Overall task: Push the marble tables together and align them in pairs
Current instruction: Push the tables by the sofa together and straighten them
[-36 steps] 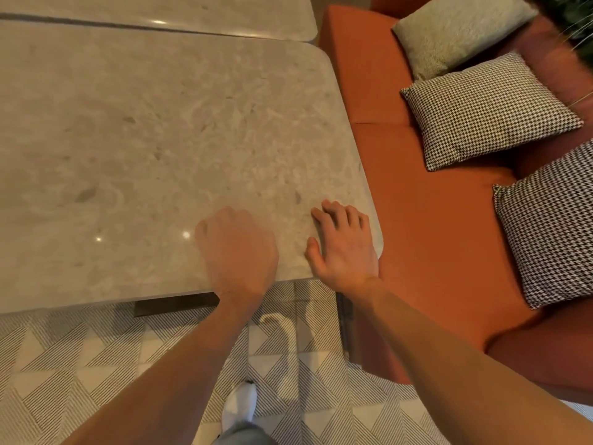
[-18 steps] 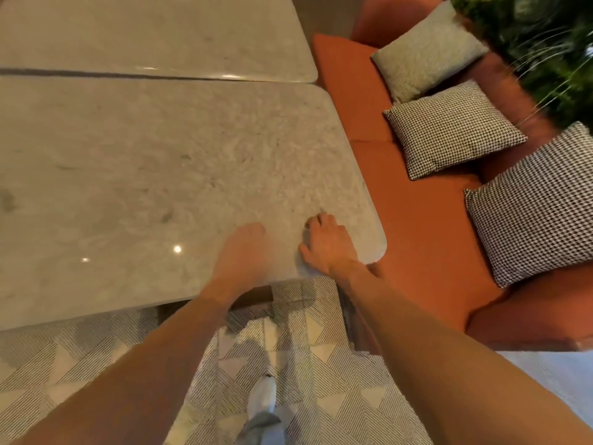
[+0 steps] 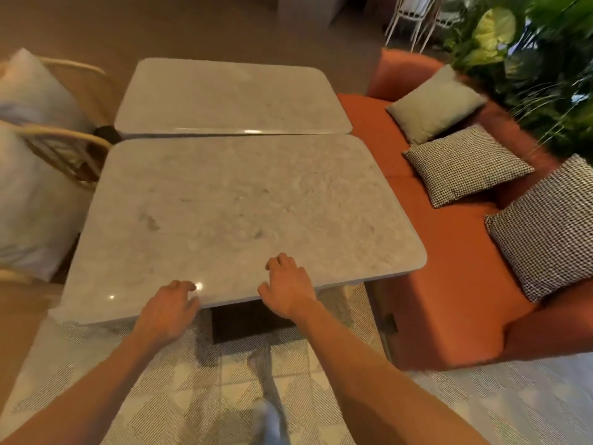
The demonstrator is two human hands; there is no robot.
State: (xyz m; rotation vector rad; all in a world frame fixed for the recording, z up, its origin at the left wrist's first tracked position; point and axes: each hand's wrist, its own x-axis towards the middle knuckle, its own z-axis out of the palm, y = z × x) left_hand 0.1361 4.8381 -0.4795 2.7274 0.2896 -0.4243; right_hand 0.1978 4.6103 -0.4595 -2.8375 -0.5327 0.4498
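since a moment ago your view has pulled back — both marble tables now show whole. two tables: the near table [image 3: 244,213] lies under your hands, the far table [image 3: 234,94] beyond your fingertips, long edges almost touching with a thin dark seam between. the orange sofa [image 3: 449,252] off your right hand carries three cushions. your left hand [image 3: 170,311] and right hand [image 3: 290,289] have slid to the near edge — fingers curled loosely, resting on the marble, gripping nothing.
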